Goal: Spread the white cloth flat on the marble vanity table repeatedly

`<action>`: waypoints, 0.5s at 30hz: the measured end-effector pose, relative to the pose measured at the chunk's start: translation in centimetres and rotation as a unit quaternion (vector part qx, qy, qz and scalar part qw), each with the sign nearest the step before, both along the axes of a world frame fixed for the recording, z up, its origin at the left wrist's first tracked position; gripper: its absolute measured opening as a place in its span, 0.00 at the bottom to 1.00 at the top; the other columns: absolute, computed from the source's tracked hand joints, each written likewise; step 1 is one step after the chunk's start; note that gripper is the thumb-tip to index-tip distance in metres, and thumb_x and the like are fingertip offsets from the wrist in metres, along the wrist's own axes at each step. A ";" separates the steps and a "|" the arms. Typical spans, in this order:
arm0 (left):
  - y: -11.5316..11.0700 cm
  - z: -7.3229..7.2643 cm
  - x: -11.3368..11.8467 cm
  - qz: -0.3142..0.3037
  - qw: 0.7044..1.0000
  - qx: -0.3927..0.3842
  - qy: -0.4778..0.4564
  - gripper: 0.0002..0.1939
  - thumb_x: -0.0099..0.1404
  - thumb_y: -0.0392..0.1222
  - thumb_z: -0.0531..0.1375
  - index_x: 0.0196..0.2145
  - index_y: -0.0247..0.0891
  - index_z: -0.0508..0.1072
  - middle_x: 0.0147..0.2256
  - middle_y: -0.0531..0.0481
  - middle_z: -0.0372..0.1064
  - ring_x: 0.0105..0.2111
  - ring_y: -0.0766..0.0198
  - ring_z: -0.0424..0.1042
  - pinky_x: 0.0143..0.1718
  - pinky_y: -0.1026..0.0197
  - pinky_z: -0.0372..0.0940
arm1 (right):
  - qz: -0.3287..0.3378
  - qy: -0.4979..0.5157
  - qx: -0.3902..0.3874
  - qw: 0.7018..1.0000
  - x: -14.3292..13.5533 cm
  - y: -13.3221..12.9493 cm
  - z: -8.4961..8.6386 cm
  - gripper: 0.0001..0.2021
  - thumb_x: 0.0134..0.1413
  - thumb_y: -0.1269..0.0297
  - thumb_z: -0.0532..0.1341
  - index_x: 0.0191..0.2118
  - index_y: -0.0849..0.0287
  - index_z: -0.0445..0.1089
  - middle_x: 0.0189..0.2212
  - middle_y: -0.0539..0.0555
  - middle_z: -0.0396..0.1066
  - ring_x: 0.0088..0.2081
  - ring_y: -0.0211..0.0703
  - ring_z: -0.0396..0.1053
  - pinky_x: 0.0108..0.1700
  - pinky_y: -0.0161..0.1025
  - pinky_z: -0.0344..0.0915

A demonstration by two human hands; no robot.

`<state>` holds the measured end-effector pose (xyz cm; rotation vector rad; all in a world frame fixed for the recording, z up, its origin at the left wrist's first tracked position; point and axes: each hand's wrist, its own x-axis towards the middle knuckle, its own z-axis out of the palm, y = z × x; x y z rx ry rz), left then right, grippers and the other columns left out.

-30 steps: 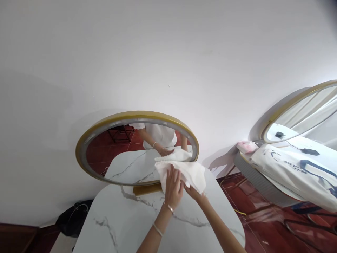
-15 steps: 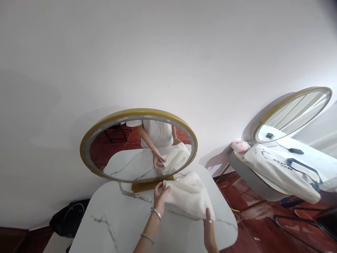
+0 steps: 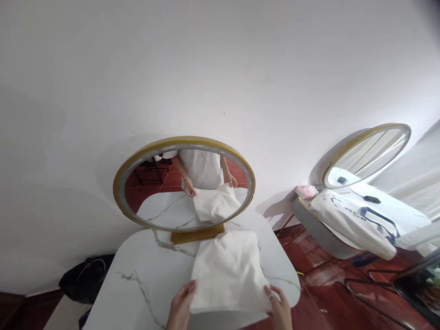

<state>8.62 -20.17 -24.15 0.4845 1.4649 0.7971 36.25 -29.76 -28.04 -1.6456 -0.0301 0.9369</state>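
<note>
A white cloth (image 3: pixel 228 270) is spread over the right part of the marble-patterned table (image 3: pixel 137 275), its near edge toward me. My left hand (image 3: pixel 181 305) pinches the near left corner of the cloth. At the near right corner, my right hand (image 3: pixel 277 306) grips the cloth between thumb and fingers. Behind the cloth stands an oval gold-rimmed mirror (image 3: pixel 184 140) on a gold base (image 3: pixel 195 235), reflecting both hands and the cloth.
On the right, a second table (image 3: pixel 409 211) bears another gold-rimmed mirror (image 3: pixel 369 156), a white printed bag (image 3: pixel 350 222) and a pink-white packet (image 3: pixel 306 191). A black bag (image 3: pixel 85 279) lies at the lower left. A dark chair (image 3: pixel 421 284) stands at the right edge.
The bunched cloth is now opened out flatter toward me. My left hand has moved left and nearer to its near left corner; my right hand has moved slightly down at the right corner.
</note>
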 end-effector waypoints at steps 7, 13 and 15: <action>-4.5 -0.6 -2.2 0.002 0.999 0.003 -0.032 0.25 0.31 0.47 0.73 0.33 0.43 0.79 0.44 0.46 0.76 0.49 0.47 0.72 0.39 0.56 0.71 | 0.122 0.131 -0.077 0.981 -4.1 -3.0 -0.5 0.22 0.13 0.52 0.71 0.21 0.58 0.69 0.19 0.50 0.68 0.23 0.48 0.70 0.27 0.44 0.71; -3.7 0.7 -2.6 -0.077 0.978 0.138 0.135 0.25 0.35 0.60 0.69 0.26 0.39 0.78 0.35 0.42 0.78 0.43 0.45 0.74 0.43 0.52 0.70 | 0.045 0.099 -0.039 0.993 -3.7 -5.0 1.9 0.22 0.14 0.51 0.73 0.14 0.59 0.63 0.14 0.47 0.61 0.21 0.41 0.66 0.28 0.38 0.69; -3.2 0.7 -3.0 -0.094 0.969 0.164 0.159 0.26 0.37 0.63 0.67 0.26 0.39 0.78 0.35 0.41 0.78 0.41 0.45 0.75 0.44 0.51 0.70 | 0.023 0.090 -0.033 0.995 -3.1 -5.5 2.4 0.22 0.15 0.51 0.73 0.14 0.60 0.64 0.14 0.48 0.61 0.22 0.39 0.65 0.28 0.35 0.68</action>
